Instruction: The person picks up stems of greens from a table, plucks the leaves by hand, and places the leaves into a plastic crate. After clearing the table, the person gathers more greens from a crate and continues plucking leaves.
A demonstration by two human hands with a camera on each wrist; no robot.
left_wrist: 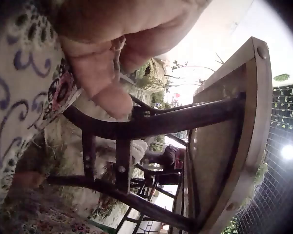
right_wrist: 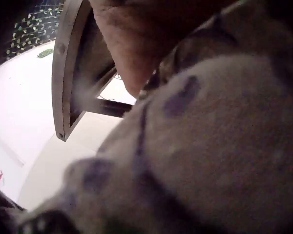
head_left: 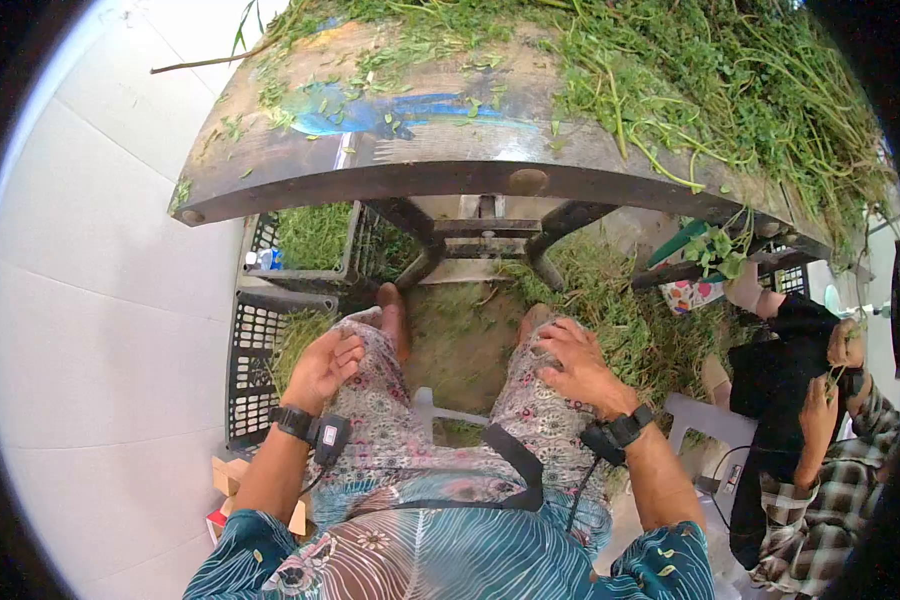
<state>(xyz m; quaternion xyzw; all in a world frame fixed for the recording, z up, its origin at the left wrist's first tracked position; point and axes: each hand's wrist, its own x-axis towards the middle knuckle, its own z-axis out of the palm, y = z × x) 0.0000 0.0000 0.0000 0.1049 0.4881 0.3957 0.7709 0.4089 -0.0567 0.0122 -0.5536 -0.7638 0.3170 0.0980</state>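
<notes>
In the head view the left hand (head_left: 325, 370) lies at the outer side of the left thigh, palm turned partly up, its fingers loosely bent. The left wrist view shows that hand (left_wrist: 122, 39) close up beside the patterned trouser cloth (left_wrist: 29, 92); whether a thin strand lies between its fingers, I cannot tell. On the right thigh the right hand (head_left: 582, 370) rests palm down with spread fingers on the patterned trousers (head_left: 545, 425). Cloth fills much of the right wrist view, with part of the right hand (right_wrist: 136, 39) above it.
Green stems and leaves (head_left: 750, 100) are heaped on the wooden table (head_left: 370, 150) ahead, and more cuttings (head_left: 630, 310) litter the floor. Black crates (head_left: 250, 375) stand under and beside the table at left. At right sits another person (head_left: 820, 460), hands holding a stem.
</notes>
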